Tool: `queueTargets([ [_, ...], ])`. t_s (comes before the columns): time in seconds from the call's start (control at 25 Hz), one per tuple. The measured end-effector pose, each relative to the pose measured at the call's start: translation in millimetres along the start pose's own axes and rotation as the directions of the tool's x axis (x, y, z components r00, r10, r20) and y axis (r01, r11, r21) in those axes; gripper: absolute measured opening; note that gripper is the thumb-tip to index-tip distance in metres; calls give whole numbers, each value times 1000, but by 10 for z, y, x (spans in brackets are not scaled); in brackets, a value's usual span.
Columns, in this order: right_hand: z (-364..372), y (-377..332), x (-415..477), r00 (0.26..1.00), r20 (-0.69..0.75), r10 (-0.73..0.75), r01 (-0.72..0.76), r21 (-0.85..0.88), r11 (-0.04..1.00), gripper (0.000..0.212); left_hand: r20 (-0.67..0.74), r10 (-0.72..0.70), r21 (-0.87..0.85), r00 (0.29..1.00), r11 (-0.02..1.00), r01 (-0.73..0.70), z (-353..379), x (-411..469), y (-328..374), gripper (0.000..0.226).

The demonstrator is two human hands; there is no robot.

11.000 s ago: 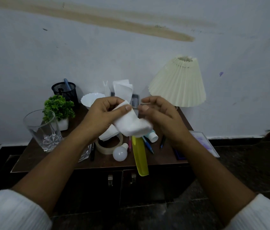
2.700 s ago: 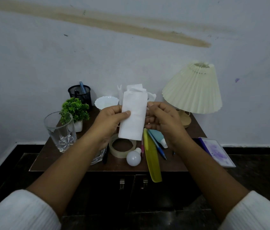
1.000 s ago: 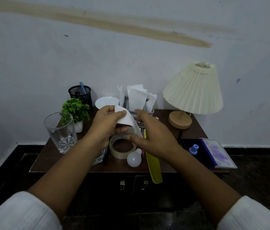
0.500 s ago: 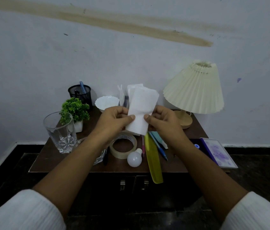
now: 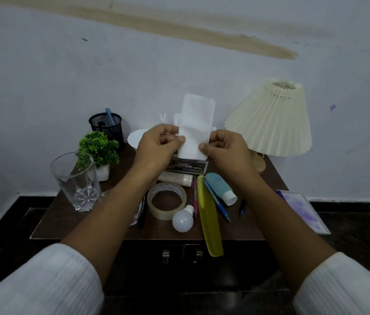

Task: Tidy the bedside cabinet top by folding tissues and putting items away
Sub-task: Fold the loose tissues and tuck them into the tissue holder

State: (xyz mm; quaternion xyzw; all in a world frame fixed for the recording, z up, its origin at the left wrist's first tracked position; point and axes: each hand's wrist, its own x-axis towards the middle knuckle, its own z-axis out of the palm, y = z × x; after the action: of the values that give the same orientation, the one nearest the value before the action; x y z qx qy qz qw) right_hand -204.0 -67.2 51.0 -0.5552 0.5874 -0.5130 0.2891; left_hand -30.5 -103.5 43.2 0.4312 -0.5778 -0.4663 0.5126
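A folded white tissue [image 5: 196, 123] stands upright between both hands, above the back of the dark wooden cabinet top [image 5: 66, 214]. My left hand [image 5: 156, 146] pinches its lower left edge, and my right hand [image 5: 222, 151] pinches its lower right edge. Right under the tissue sits a small holder box [image 5: 188, 165] with printed lettering; more white tissues stick up behind it, mostly hidden. On the cabinet in front lie a tape roll [image 5: 167, 200], a white bulb [image 5: 183, 220], a yellow comb [image 5: 209, 215], a blue tube [image 5: 220, 188] and pens [image 5: 216, 202].
A drinking glass [image 5: 76, 180] and a small potted plant [image 5: 97, 151] stand at the left, with a black mesh pen cup [image 5: 106, 127] and a white bowl [image 5: 134, 138] behind. A pleated lamp [image 5: 270, 119] stands at the right. A purple-printed book [image 5: 304, 211] overhangs the right edge.
The tissue has gone from crumpled to a neat folded strip. In the last half second both hands carried it up and back, over the holder box.
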Motion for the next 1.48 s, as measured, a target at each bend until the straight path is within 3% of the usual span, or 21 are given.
queueTargets([
  [0.12,20,76,88,990,-104,-94,71,-206,976,10,-102,86,94,991,993,-76,7,88,-42,18],
  [0.32,173,113,238,973,-145,-179,141,-237,961,14,32,153,314,988,936,-155,-13,198,-78,22],
  [0.56,297,211,355,969,-100,-224,170,-384,908,6,90,158,545,983,818,-182,-97,322,-143,27],
  [0.84,275,283,348,969,-17,-246,205,-502,840,5,177,73,683,982,709,-176,-118,461,-173,27],
  [1.0,278,254,364,977,-15,-210,173,-514,840,40,204,65,725,977,660,-195,-132,483,-154,23],
  [1.08,297,259,363,975,-13,-221,181,-527,831,29,235,50,707,971,677,-206,-129,481,-163,22],
  [1.16,299,285,362,973,-2,-231,191,-556,809,3,237,59,669,970,714,-207,-134,486,-164,23],
  [1.4,285,282,385,976,-25,-217,171,-534,828,19,230,44,675,972,713,-192,-178,504,-146,26],
  [1.48,279,292,373,978,-16,-206,162,-560,813,10,240,42,677,970,709,-198,-187,494,-128,26],
])
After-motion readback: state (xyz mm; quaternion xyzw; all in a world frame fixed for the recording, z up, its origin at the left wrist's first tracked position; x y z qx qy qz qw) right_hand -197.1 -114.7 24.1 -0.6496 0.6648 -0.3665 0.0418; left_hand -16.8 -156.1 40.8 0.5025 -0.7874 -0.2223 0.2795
